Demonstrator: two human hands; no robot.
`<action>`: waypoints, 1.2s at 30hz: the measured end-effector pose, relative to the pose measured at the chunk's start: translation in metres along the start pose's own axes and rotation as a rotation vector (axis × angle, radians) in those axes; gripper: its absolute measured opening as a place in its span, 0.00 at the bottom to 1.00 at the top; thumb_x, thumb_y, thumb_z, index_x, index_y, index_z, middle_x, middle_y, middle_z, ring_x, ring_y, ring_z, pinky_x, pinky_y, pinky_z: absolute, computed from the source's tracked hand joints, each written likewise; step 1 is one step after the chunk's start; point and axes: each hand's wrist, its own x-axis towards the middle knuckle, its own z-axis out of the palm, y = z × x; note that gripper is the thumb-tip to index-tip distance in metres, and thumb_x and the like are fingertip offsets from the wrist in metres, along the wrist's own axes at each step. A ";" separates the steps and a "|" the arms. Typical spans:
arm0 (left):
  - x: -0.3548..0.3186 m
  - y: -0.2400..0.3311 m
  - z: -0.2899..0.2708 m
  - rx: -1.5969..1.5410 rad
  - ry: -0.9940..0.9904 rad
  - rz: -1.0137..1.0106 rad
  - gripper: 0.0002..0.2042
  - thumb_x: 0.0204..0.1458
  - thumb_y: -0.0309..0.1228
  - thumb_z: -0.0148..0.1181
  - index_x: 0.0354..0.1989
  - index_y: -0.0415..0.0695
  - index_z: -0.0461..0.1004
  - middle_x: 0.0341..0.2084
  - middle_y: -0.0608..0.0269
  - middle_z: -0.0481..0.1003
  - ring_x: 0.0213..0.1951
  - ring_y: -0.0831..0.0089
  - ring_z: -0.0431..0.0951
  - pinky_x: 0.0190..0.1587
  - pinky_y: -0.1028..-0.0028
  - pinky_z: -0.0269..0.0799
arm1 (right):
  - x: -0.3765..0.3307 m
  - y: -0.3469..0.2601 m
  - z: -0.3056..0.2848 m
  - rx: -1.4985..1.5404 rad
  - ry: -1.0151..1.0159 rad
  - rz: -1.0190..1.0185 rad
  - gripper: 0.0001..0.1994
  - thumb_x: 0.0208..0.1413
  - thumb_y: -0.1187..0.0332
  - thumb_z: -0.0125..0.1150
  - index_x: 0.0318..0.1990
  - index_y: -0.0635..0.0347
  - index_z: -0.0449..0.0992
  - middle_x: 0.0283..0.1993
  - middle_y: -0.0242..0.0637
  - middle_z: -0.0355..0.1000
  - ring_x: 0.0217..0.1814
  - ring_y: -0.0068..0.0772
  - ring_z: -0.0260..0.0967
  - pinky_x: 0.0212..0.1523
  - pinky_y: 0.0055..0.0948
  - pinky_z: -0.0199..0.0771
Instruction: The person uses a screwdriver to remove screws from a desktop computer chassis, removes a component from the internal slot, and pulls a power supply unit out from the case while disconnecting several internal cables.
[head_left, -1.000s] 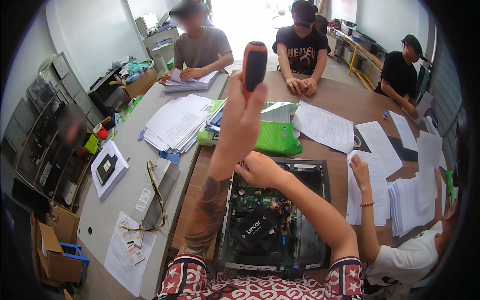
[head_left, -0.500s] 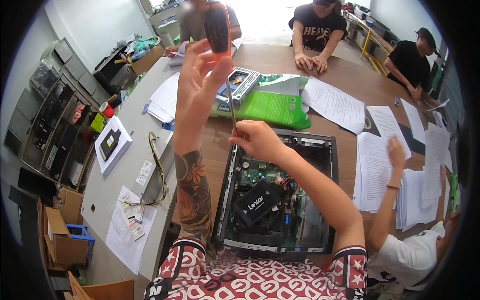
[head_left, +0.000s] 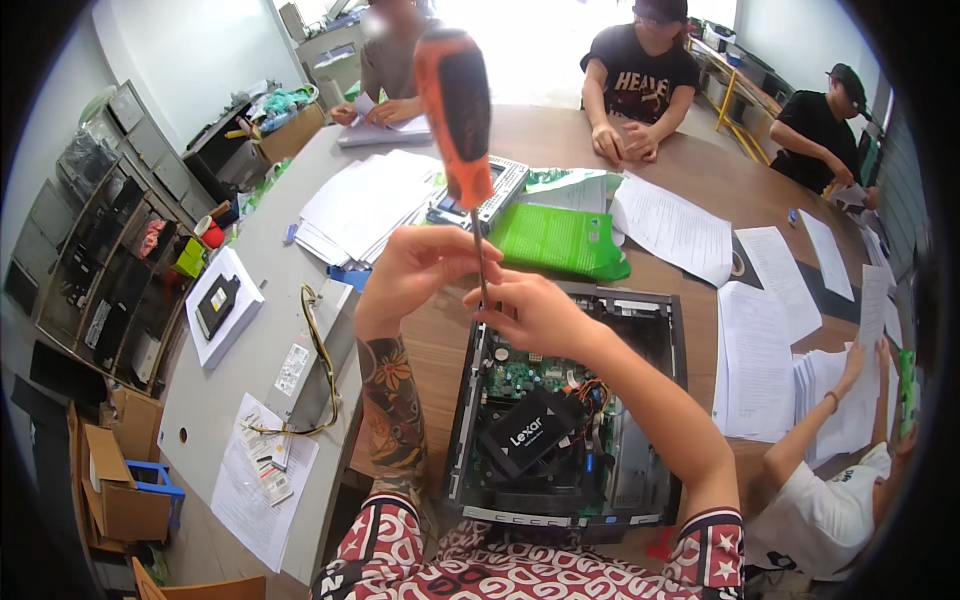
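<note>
A screwdriver [head_left: 455, 110] with an orange and black handle stands nearly upright, handle on top, above the far edge of an open desktop computer case [head_left: 455, 440]. My left hand [head_left: 415, 280] is closed, its fingertips pinching the metal shaft. Just below, my right hand [head_left: 545, 315] has its fingers closed round the lower end of the shaft; the tip is hidden by those fingers. Inside the case, a black flat drive [head_left: 525, 432] lies tilted over a green circuit board [head_left: 520, 375], beside bundled coloured wires [head_left: 597, 398].
Beyond the case lie a green plastic package [head_left: 550, 240], a metal drive bay [head_left: 505, 190] and loose papers [head_left: 365, 205]. At left, a metal power supply [head_left: 300, 360] with cables sits on the grey table. A person in white [head_left: 820, 510] handles papers at right; several others sit around.
My left hand has come down from the handle to the shaft, fingers now closed in. The screwdriver's handle has shifted slightly right and down. At right, the co-worker's hand has moved to a sheet.
</note>
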 end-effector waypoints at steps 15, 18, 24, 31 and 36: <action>0.013 -0.007 0.010 -0.053 0.055 0.069 0.11 0.53 0.21 0.63 0.45 0.34 0.74 0.33 0.62 0.76 0.40 0.72 0.79 0.50 0.69 0.75 | -0.001 0.009 0.003 -0.078 -0.004 -0.015 0.12 0.57 0.61 0.63 0.31 0.62 0.77 0.28 0.40 0.71 0.28 0.44 0.71 0.32 0.41 0.72; 0.011 -0.004 0.002 0.016 -0.077 0.013 0.11 0.57 0.22 0.56 0.48 0.33 0.74 0.33 0.60 0.77 0.40 0.72 0.80 0.49 0.71 0.74 | -0.001 0.017 0.006 -0.082 0.055 -0.076 0.11 0.57 0.63 0.63 0.31 0.64 0.76 0.28 0.41 0.70 0.28 0.46 0.71 0.32 0.41 0.71; 0.009 0.000 0.005 -0.011 -0.047 -0.006 0.06 0.53 0.18 0.59 0.38 0.33 0.77 0.30 0.60 0.79 0.36 0.72 0.81 0.43 0.74 0.76 | -0.002 0.009 0.002 0.045 0.040 -0.027 0.11 0.55 0.65 0.65 0.30 0.64 0.77 0.28 0.44 0.71 0.27 0.45 0.70 0.31 0.39 0.71; 0.014 0.005 0.018 0.146 0.056 -0.055 0.05 0.51 0.20 0.63 0.36 0.33 0.77 0.30 0.61 0.78 0.35 0.74 0.80 0.42 0.75 0.75 | 0.000 0.004 -0.008 -0.005 -0.046 0.050 0.12 0.53 0.62 0.68 0.29 0.63 0.77 0.24 0.42 0.70 0.25 0.39 0.70 0.29 0.35 0.70; 0.012 -0.001 0.014 -0.105 -0.061 -0.029 0.07 0.53 0.21 0.61 0.39 0.33 0.76 0.30 0.60 0.78 0.37 0.72 0.80 0.44 0.73 0.75 | -0.005 0.023 0.001 -0.021 0.027 -0.065 0.12 0.53 0.62 0.68 0.28 0.63 0.77 0.24 0.42 0.70 0.26 0.40 0.70 0.30 0.36 0.70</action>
